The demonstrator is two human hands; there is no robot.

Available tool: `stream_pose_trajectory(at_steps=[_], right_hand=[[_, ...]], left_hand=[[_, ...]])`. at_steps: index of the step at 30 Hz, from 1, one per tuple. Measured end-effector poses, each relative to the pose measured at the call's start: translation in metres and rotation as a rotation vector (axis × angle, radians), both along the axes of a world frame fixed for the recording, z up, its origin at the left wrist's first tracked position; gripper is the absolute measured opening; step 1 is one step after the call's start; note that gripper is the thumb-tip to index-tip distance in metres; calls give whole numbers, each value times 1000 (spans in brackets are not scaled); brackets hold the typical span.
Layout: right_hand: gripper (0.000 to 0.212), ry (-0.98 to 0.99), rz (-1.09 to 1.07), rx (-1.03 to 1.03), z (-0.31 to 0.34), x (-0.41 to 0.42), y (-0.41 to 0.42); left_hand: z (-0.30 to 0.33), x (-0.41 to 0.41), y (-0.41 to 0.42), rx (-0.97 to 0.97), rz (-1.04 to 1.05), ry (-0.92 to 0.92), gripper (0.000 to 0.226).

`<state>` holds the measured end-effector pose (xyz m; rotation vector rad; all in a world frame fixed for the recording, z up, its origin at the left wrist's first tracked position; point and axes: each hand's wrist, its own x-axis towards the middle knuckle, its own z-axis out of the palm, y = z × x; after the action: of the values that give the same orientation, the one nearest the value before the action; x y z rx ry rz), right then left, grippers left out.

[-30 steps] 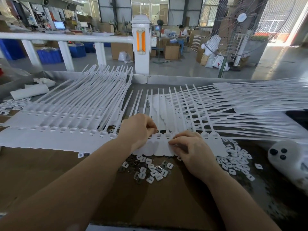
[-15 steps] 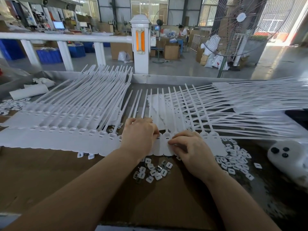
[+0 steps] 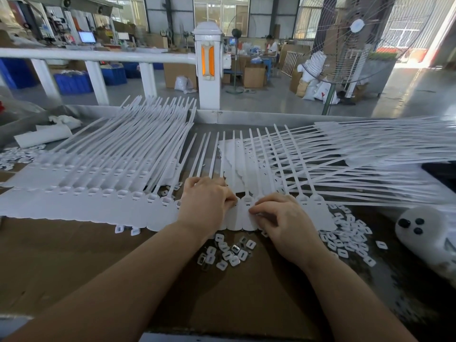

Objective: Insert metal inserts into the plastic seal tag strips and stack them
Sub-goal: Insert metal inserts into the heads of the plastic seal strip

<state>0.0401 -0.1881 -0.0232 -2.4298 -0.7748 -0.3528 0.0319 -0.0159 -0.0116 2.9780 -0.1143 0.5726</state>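
- Resting at the near middle of the surface (image 3: 74, 262), both hands work on one strip of white plastic seal tags (image 3: 246, 213); its straps run away from the person, its tag ends point toward them.
- Left hand (image 3: 206, 202): fingers curled, tips pressed on the tag heads at the left of that strip; whether it holds an insert cannot be told.
- Right hand (image 3: 283, 218): fingers curled, fingertips pinching at a tag head just right of the left hand; the pinched item is hidden.
- Loose metal inserts (image 3: 225, 253) lie in a small heap just below the hands; a second scatter (image 3: 348, 236) lies right of the right hand.
- Stacked strips (image 3: 98, 183) lie to the left, overlapping; another pile of strips (image 3: 370, 154) fans across the right.
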Motion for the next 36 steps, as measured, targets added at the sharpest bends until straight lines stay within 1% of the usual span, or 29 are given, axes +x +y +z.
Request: stream_pose_trajectory(at_steps=[6, 8, 12, 14, 19, 23, 26, 29, 31, 34, 36], right_hand=[[21, -7, 3, -1, 1, 0, 1], [22, -7, 4, 1, 1, -1, 1], [21, -4, -2, 0, 1, 0, 1], [22, -1, 1, -2, 1, 0, 1], [21, -10, -3, -5, 1, 0, 1], [21, -2, 0, 1, 1, 0, 0], [20, 9, -1, 7, 1, 0, 0], [21, 6, -2, 5, 1, 0, 0], [21, 6, -4, 2, 0, 0, 0], [21, 10, -3, 4, 0, 0, 1], [21, 11, -2, 4, 0, 0, 0]], left_hand=[[-2, -12, 11, 203, -150, 43, 38], [-2, -15, 15, 173, -154, 61, 41], [-2, -16, 19, -31, -110, 94, 40], [-2, -14, 21, -88, -89, 98, 36], [0, -8, 16, -120, -113, 124, 30], [1, -7, 14, -167, -92, 119, 26], [2, -9, 14, -140, -91, 123, 29], [0, -12, 16, 34, -110, 97, 36], [-2, -14, 15, 90, -113, 55, 41], [-4, -13, 11, 69, -101, 37, 38], [-3, -10, 8, -8, -84, 80, 33]])
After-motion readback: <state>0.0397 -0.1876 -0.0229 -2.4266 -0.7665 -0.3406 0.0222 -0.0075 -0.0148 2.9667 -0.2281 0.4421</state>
